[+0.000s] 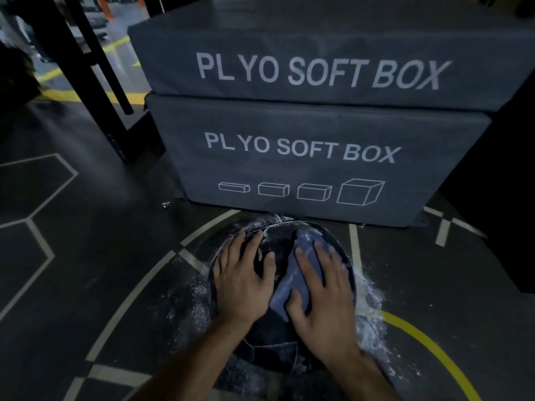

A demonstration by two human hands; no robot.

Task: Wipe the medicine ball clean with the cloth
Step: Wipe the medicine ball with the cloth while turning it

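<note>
A black medicine ball [275, 340] sits on the dark floor right below me, dusted with white powder along its far edge. My left hand [244, 280] lies spread flat on the ball's left half, fingers straight. My right hand [321, 296] presses a bluish-grey cloth [292, 280] against the ball's right half; its fingers lie straight over the cloth and the thumb rests on its near edge. The cloth bunches up past the fingertips toward the ball's far side.
Two stacked grey foam boxes [304, 157] marked PLYO SOFT BOX stand just beyond the ball. White powder [373, 311] is scattered on the floor around the ball, mostly to its right. A black rack upright [95, 68] rises at the far left. Painted lines cross the floor.
</note>
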